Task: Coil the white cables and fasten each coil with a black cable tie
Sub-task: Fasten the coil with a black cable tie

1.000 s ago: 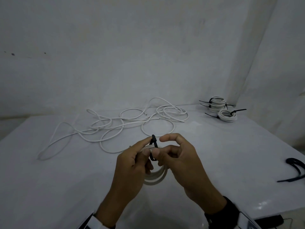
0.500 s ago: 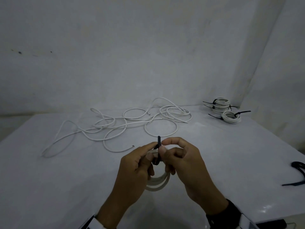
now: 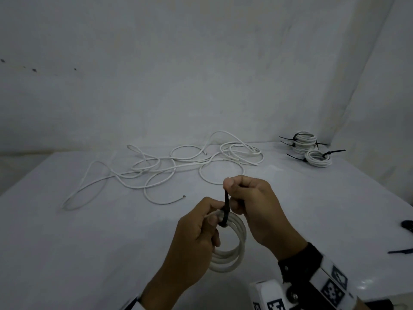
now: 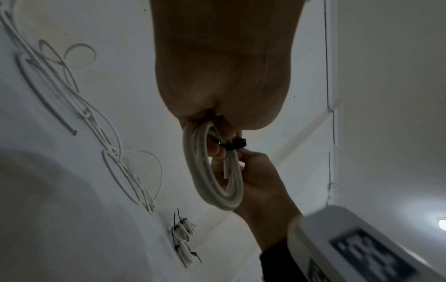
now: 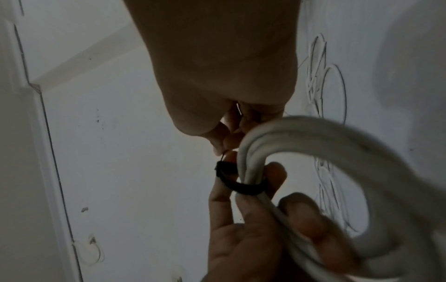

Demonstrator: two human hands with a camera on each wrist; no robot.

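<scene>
A small coil of white cable (image 3: pixel 234 253) hangs upright above the near part of the table. My left hand (image 3: pixel 210 220) grips its top strands between thumb and fingers. A black cable tie (image 3: pixel 226 206) is looped round those strands, and its tail stands straight up. My right hand (image 3: pixel 230 185) pinches that tail between thumb and forefinger, just above the left hand. In the left wrist view the tie (image 4: pixel 231 146) crosses the coil (image 4: pixel 200 171) at its top. The right wrist view shows the tie (image 5: pixel 243 188) drawn snug on the coil (image 5: pixel 313 137), with left-hand fingers (image 5: pixel 275 177) behind it.
Loose white cables (image 3: pixel 169 166) sprawl in tangled loops across the far middle of the white table (image 3: pixel 89 242). Tied coils (image 3: pixel 308 144) are stacked at the back right, one more (image 3: pixel 318 158) in front. Spare black ties (image 3: pixel 402 250) lie at the right edge.
My right hand has drawn the tie's tail upward, away from the coil, so more of the tail shows and the loop sits tighter. The left hand keeps holding the coil.
</scene>
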